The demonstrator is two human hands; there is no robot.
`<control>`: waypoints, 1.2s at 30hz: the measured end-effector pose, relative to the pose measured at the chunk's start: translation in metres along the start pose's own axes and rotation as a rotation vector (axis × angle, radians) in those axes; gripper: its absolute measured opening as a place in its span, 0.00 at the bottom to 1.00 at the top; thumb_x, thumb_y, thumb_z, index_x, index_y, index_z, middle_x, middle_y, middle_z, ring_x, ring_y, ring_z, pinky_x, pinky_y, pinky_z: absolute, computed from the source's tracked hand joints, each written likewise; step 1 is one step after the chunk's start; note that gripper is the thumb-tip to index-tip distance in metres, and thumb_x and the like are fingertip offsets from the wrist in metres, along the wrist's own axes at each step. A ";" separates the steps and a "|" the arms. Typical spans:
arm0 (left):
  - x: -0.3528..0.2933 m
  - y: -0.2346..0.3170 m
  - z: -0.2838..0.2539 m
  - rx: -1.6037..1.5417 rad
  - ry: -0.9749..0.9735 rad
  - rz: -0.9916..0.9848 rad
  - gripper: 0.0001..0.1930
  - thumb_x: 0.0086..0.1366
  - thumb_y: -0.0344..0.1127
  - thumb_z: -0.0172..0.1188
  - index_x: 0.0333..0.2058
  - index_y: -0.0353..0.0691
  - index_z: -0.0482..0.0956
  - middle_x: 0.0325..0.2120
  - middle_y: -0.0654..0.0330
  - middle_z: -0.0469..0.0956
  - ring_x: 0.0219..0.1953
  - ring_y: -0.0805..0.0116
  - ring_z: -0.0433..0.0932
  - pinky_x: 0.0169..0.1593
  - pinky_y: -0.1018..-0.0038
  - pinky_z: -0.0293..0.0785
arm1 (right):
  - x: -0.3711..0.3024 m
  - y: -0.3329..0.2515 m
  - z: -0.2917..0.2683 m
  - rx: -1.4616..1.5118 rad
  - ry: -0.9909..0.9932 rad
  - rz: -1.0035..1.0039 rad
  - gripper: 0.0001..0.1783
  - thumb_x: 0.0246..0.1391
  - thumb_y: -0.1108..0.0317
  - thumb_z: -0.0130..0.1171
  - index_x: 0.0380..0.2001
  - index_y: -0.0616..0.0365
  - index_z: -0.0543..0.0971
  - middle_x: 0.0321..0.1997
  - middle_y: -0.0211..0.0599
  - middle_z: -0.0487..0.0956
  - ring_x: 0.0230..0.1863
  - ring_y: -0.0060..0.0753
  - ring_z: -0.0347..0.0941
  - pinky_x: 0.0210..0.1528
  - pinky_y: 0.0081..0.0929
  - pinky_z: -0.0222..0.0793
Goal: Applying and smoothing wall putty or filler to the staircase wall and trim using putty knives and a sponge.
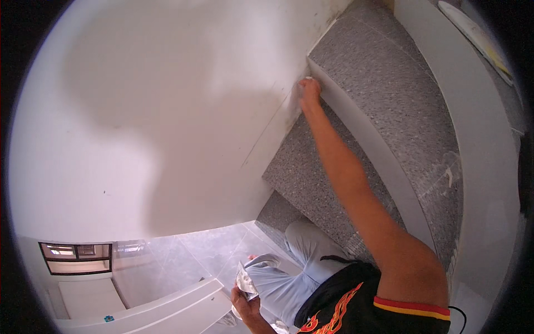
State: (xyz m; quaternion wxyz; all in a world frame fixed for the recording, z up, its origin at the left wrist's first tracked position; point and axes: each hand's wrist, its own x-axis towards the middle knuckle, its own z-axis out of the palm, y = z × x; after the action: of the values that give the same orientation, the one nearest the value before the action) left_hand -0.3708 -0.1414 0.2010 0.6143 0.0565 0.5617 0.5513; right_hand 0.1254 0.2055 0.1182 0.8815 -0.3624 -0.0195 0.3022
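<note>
Visibly, the left hand [245,304] grasps a white packet [245,279] — right hand [310,91], grip unclear.

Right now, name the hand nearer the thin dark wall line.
Right hand, near the upper end of the thin dark line; left hand well below it, holding a crumpled white thing.

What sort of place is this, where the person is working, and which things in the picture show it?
It looks like an indoor stairwell, perhaps in a house: wedge-shaped, speckled grey stair treads turn beside a white wall, and a pale tiled floor lies below.
</note>
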 end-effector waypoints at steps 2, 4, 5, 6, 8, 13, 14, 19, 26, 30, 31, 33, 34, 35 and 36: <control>-0.003 0.004 -0.001 -0.001 0.011 0.018 0.09 0.56 0.34 0.45 0.27 0.37 0.72 0.20 0.59 0.73 0.17 0.71 0.71 0.19 0.78 0.69 | -0.017 -0.015 0.025 0.025 -0.089 -0.042 0.06 0.31 0.76 0.52 0.15 0.55 0.66 0.20 0.29 0.67 0.22 0.27 0.63 0.22 0.27 0.58; -0.008 0.009 -0.008 -0.053 0.004 0.000 0.09 0.56 0.34 0.45 0.27 0.37 0.72 0.20 0.59 0.73 0.18 0.71 0.71 0.20 0.79 0.69 | -0.040 -0.035 0.058 0.101 -0.060 -0.001 0.07 0.31 0.76 0.52 0.18 0.55 0.66 0.22 0.29 0.68 0.24 0.28 0.64 0.23 0.27 0.59; -0.006 0.005 -0.006 -0.051 -0.009 -0.017 0.09 0.56 0.34 0.45 0.27 0.37 0.72 0.20 0.59 0.73 0.18 0.71 0.71 0.20 0.79 0.69 | -0.036 -0.048 0.055 0.153 -0.012 0.008 0.09 0.31 0.76 0.53 0.21 0.55 0.67 0.24 0.30 0.69 0.25 0.28 0.65 0.24 0.27 0.60; -0.005 0.001 -0.004 -0.049 -0.025 -0.031 0.09 0.56 0.34 0.45 0.27 0.37 0.72 0.20 0.60 0.73 0.18 0.71 0.71 0.21 0.79 0.69 | -0.026 -0.055 0.050 0.146 -0.008 -0.012 0.09 0.31 0.76 0.53 0.21 0.55 0.67 0.24 0.30 0.69 0.25 0.28 0.65 0.24 0.27 0.60; -0.006 -0.007 0.004 -0.044 -0.060 -0.063 0.08 0.56 0.33 0.45 0.27 0.37 0.72 0.20 0.60 0.73 0.19 0.71 0.72 0.21 0.79 0.69 | -0.007 -0.079 0.044 0.010 -0.106 -0.193 0.14 0.32 0.78 0.54 0.29 0.58 0.68 0.30 0.33 0.71 0.31 0.31 0.68 0.31 0.28 0.64; -0.031 0.000 0.029 0.015 0.006 0.060 0.06 0.57 0.31 0.45 0.27 0.37 0.70 0.20 0.60 0.71 0.19 0.72 0.70 0.21 0.79 0.68 | -0.141 -0.092 0.042 -0.326 -0.281 -0.312 0.22 0.33 0.81 0.53 0.39 0.63 0.68 0.44 0.41 0.71 0.48 0.39 0.67 0.53 0.29 0.59; -0.024 0.000 0.022 0.006 0.011 0.062 0.06 0.57 0.31 0.45 0.27 0.37 0.70 0.20 0.60 0.71 0.19 0.72 0.70 0.21 0.79 0.68 | -0.178 -0.098 0.029 -0.398 -0.474 -0.272 0.25 0.33 0.80 0.54 0.41 0.62 0.68 0.48 0.42 0.70 0.51 0.40 0.65 0.55 0.31 0.57; -0.033 0.003 0.062 0.095 -0.223 0.002 0.03 0.55 0.26 0.46 0.27 0.35 0.68 0.20 0.61 0.69 0.20 0.74 0.69 0.23 0.79 0.69 | -0.327 -0.157 -0.020 -0.838 -1.376 -0.467 0.36 0.34 0.76 0.52 0.54 0.54 0.62 0.60 0.39 0.58 0.64 0.43 0.47 0.62 0.47 0.42; -0.062 0.015 0.089 0.225 -0.410 0.059 0.03 0.54 0.24 0.48 0.29 0.35 0.69 0.23 0.60 0.73 0.27 0.75 0.73 0.29 0.78 0.71 | -0.377 -0.172 -0.031 -0.856 -1.806 -0.674 0.32 0.36 0.72 0.52 0.52 0.54 0.65 0.56 0.47 0.60 0.63 0.44 0.45 0.61 0.59 0.30; -0.066 0.022 0.088 0.093 -0.516 -0.014 0.13 0.58 0.28 0.44 0.42 0.32 0.68 0.35 0.56 0.74 0.35 0.73 0.74 0.37 0.76 0.72 | -0.367 -0.191 -0.029 -1.221 -1.893 -0.735 0.32 0.33 0.71 0.52 0.50 0.54 0.66 0.55 0.38 0.64 0.63 0.44 0.47 0.61 0.55 0.35; -0.069 0.026 0.094 0.068 -0.503 -0.054 0.16 0.60 0.31 0.43 0.46 0.31 0.67 0.39 0.54 0.73 0.38 0.72 0.74 0.39 0.75 0.72 | -0.366 -0.196 -0.029 -1.265 -1.843 -0.732 0.31 0.31 0.72 0.51 0.48 0.54 0.68 0.55 0.39 0.64 0.63 0.46 0.47 0.61 0.55 0.35; -0.071 0.028 0.094 0.346 -0.588 0.221 0.21 0.59 0.36 0.38 0.48 0.29 0.64 0.40 0.52 0.72 0.39 0.66 0.75 0.42 0.73 0.73 | -0.358 -0.194 -0.037 -0.875 -1.732 -0.640 0.27 0.28 0.76 0.49 0.41 0.55 0.71 0.55 0.38 0.65 0.64 0.49 0.46 0.61 0.54 0.36; -0.068 0.029 0.092 0.338 -0.545 0.235 0.21 0.59 0.36 0.38 0.48 0.29 0.64 0.40 0.52 0.72 0.39 0.66 0.75 0.42 0.73 0.73 | -0.360 -0.193 -0.036 -0.840 -1.765 -0.617 0.27 0.28 0.76 0.49 0.41 0.55 0.71 0.55 0.38 0.65 0.64 0.49 0.46 0.61 0.54 0.36; -0.064 0.032 0.094 0.292 -0.555 0.129 0.21 0.57 0.35 0.39 0.47 0.30 0.65 0.39 0.53 0.72 0.38 0.68 0.74 0.42 0.74 0.71 | -0.360 -0.196 -0.031 -0.794 -1.779 -0.567 0.25 0.27 0.78 0.48 0.38 0.55 0.71 0.55 0.38 0.65 0.64 0.50 0.45 0.61 0.54 0.36; -0.065 0.033 0.095 0.244 -0.570 0.024 0.21 0.55 0.35 0.40 0.46 0.31 0.66 0.37 0.55 0.72 0.38 0.69 0.73 0.41 0.75 0.70 | -0.361 -0.197 -0.028 -0.753 -1.789 -0.519 0.23 0.26 0.80 0.47 0.34 0.56 0.71 0.56 0.38 0.65 0.64 0.51 0.44 0.61 0.54 0.36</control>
State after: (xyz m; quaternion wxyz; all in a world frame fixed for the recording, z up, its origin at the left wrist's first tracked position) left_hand -0.3045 -0.1244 0.2987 0.7292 0.2886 0.4282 0.4490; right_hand -0.0604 -0.1189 0.2924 0.4094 -0.2420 -0.8474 0.2360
